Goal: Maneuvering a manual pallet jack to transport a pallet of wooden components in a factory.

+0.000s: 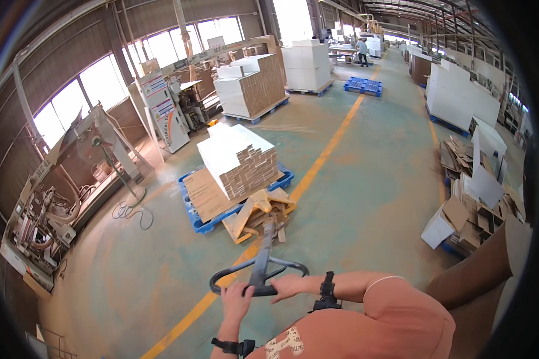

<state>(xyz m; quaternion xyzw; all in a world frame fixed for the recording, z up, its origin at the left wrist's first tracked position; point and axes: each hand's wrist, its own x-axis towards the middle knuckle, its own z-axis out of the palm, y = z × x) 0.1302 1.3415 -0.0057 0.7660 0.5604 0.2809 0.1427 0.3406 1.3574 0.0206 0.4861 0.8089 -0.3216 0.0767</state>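
Both my hands are on the black loop handle (259, 291) of a yellow pallet jack (259, 203). My left hand (236, 301) curls over the near bar at its left end. Just right of the shaft, my right hand (286, 287) closes round the same bar. Beyond the handle, the jack's body meets a blue pallet (205, 226). On that pallet a brown cardboard sheet (205, 194) lies under a stepped stack of white-faced boards (230, 146). The jack's forks are hidden beneath the load. Some brown scraps (279, 232) lie around the jack's base.
A yellow floor line (329, 146) runs past the pallet. Machines (164, 113) stand along the left wall, with a loose cable (144, 218) on the floor. More board stacks (254, 87) and a blue pallet (363, 85) stand ahead. Offcuts (461, 209) pile up at right. A person (362, 52) stands far off.
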